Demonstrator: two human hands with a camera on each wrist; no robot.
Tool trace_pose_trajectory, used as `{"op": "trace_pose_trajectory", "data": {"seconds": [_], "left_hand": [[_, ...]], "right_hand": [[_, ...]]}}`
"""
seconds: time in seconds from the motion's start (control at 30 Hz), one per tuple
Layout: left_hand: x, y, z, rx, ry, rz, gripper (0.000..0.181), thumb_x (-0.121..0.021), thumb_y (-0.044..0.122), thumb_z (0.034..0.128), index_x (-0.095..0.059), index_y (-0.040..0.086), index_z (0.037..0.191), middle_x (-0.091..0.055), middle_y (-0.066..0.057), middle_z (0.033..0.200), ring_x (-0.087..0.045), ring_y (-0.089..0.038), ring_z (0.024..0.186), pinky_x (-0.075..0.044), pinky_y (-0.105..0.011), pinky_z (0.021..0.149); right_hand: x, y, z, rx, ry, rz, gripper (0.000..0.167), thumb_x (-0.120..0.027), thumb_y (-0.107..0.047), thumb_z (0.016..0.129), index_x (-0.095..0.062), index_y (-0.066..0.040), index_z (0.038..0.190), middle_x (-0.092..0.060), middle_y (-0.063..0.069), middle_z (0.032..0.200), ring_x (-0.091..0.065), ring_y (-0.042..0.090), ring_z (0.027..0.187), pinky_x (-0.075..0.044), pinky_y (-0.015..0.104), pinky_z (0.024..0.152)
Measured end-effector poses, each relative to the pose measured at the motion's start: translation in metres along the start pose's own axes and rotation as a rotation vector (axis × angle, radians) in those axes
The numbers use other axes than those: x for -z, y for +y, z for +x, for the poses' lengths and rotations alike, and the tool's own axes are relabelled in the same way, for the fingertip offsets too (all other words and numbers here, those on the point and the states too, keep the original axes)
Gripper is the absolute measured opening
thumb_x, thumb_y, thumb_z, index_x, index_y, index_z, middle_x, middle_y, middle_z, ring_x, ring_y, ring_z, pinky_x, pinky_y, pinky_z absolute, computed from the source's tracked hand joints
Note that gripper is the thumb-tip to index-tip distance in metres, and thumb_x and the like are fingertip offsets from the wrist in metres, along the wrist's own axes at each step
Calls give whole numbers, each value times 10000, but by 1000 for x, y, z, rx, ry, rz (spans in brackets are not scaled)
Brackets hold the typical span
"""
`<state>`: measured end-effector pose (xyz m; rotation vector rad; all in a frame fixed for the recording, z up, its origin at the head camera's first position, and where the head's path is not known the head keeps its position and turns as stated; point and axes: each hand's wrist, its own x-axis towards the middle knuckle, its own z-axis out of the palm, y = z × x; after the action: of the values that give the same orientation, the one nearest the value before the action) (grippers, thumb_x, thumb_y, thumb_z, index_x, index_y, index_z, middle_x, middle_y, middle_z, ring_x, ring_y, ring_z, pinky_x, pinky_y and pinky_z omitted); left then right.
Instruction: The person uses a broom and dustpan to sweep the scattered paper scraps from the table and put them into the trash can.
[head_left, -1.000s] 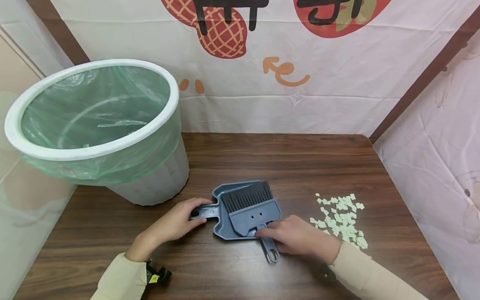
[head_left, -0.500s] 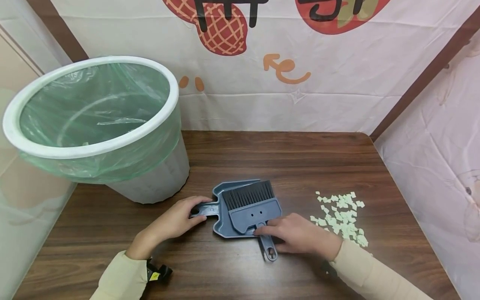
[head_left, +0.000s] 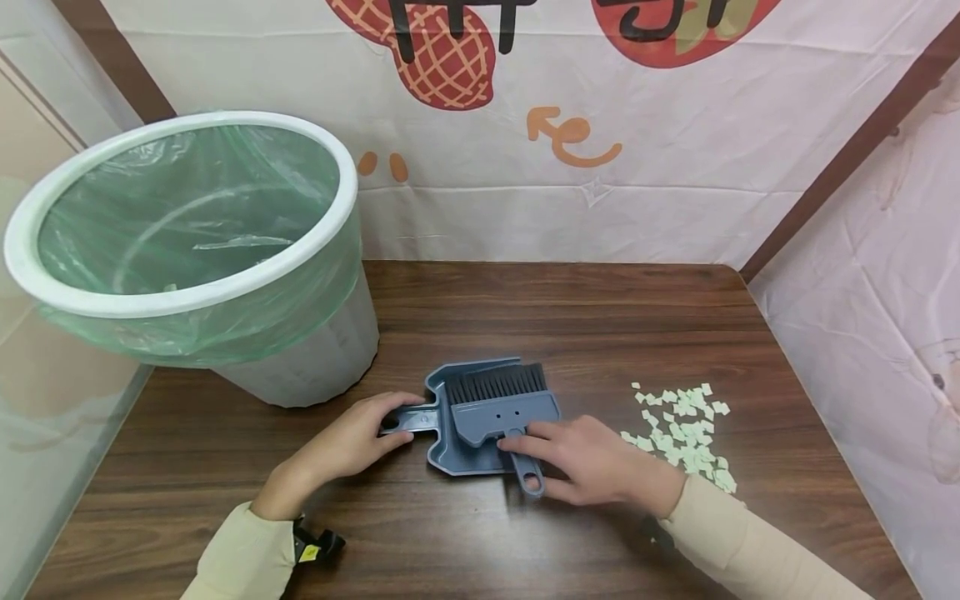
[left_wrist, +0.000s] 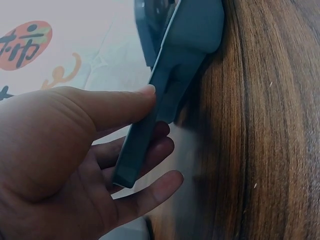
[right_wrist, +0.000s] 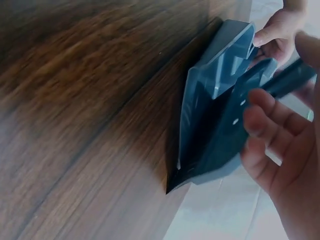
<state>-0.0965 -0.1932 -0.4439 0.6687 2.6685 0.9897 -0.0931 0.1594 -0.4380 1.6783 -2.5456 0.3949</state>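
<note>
In the head view my left hand point(head_left: 367, 437) pinches the handle of a blue-grey dustpan point(head_left: 442, 446). The left wrist view shows the thumb on one face of that dustpan handle point(left_wrist: 142, 140) and the fingers behind it. A matching hand brush point(head_left: 502, 417) with black bristles lies over the pan, bristles toward the wall. My right hand point(head_left: 592, 462) holds the brush by its handle, which points toward me. Seen from the right wrist, the brush point(right_wrist: 230, 130) is within the pan's outline; whether it touches the pan is unclear.
Small pale green paper scraps point(head_left: 686, 433) lie scattered on the brown wooden table point(head_left: 585, 325), right of the dustpan. A white-rimmed bin point(head_left: 300, 367) with a green liner point(head_left: 225, 208) stands at the back left. A printed cloth point(head_left: 480, 217) hangs behind the table.
The brush has turned slightly, and its handle end has risen up and left, off the table. My right hand has shifted a little with it. My left hand and the dustpan stay put.
</note>
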Motion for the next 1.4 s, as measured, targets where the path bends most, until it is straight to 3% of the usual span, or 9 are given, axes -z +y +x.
{"op": "trace_pose_trajectory", "data": {"seconds": [0.3, 0.47, 0.7, 0.8, 0.93, 1.13, 1.23, 1.4], "left_hand": [[-1, 0, 0, -7, 4, -2, 414, -722, 59, 942, -611, 12, 1338, -640, -144, 1335, -574, -336, 1274, -448, -533, 1056], [0, 1, 1, 8, -3, -2, 412, -712, 77, 955, -605, 19, 1349, -629, -148, 1352, -562, -344, 1288, -441, -543, 1063], [-1, 1, 0, -3, 7, -2, 410, -713, 60, 949, -606, 7, 1341, -636, -146, 1340, -570, -342, 1278, -446, -539, 1059], [-1, 2, -1, -5, 9, -4, 410, -712, 61, 949, -606, 8, 1341, -637, -142, 1338, -573, -340, 1274, -449, -538, 1055], [-1, 2, -1, -5, 9, -7, 411, -712, 56, 948, -605, 8, 1343, -637, -141, 1338, -573, -340, 1274, -449, -538, 1054], [-1, 1, -1, -11, 6, -11, 418, -709, 62, 952, -600, 5, 1352, -630, -146, 1351, -563, -346, 1287, -444, -541, 1061], [-2, 0, -1, -12, 8, -13, 419, -711, 64, 952, -601, 8, 1352, -632, -143, 1349, -564, -343, 1286, -445, -538, 1059], [-1, -1, -1, -5, 5, -18, 417, -710, 65, 953, -601, 13, 1353, -631, -140, 1349, -566, -338, 1284, -447, -535, 1058]], "right_hand": [[7, -2, 9, -42, 106, -63, 476, -423, -528, 1068, -643, -217, 1354, -549, -54, 883, -422, 48, 596, -264, 179, 455], [11, -1, 17, -50, 164, -95, 454, -415, -504, 1077, -671, -211, 1311, -553, -50, 855, -429, 55, 576, -274, 190, 451], [25, 1, 31, -76, 141, -72, 405, -535, -508, 1036, -694, -206, 1255, -597, -52, 877, -472, 39, 602, -353, 186, 469], [32, 3, 37, -58, 119, -71, 400, -564, -513, 1020, -699, -201, 1231, -639, -53, 896, -506, 38, 627, -410, 196, 497], [40, 8, 46, 6, 119, -100, 435, -485, -537, 1046, -711, -190, 1179, -661, -51, 888, -544, 51, 634, -437, 214, 499], [49, 21, 56, 54, 218, -77, 472, -400, -483, 1085, -740, -158, 1127, -683, -51, 864, -574, 46, 623, -474, 223, 520], [54, 27, 55, -4, 260, 6, 451, -429, -461, 1084, -750, -147, 1126, -716, -55, 921, -595, 24, 665, -509, 217, 592], [64, 32, 49, -167, 311, 160, 290, -569, -326, 1060, -753, -109, 1112, -741, -25, 1016, -618, 30, 754, -543, 261, 674]]}}
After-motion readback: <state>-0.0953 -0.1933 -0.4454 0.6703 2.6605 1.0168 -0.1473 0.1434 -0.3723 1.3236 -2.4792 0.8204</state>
